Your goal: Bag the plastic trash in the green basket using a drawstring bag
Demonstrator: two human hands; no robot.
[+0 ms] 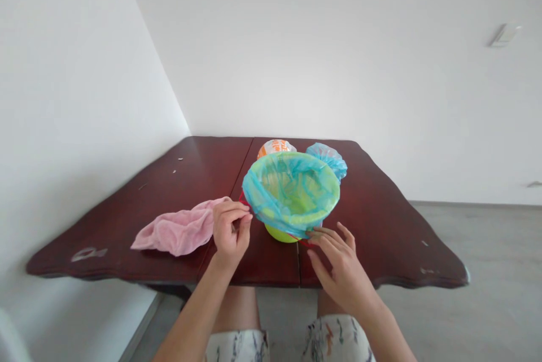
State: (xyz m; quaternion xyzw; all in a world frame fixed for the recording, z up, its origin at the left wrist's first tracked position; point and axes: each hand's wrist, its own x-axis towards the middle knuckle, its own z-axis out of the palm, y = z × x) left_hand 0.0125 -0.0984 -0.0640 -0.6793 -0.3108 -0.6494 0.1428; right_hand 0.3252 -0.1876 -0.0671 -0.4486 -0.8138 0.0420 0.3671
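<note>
A green bowl-shaped container [284, 234] stands near the table's middle, lined with a thin blue plastic bag [266, 199] folded over its rim. A thin red drawstring [241, 197] shows at the bag's left side and again at its front. My left hand [231, 229] is closed in a pinch at the left end of that string, left of the container. At the front right, my right hand [336, 254] touches the bag's lower edge with its fingertips. The red string runs in between its thumb and fingers. A crumpled pink cloth [180, 230] lies just left of my left hand.
Behind the container sit a white plastic bag with orange print [275, 147] and a bunched blue plastic bag [328, 157]. The dark red wooden table [381, 226] has a wavy edge and small scraps on it. White walls [296, 40] rise at the back and left.
</note>
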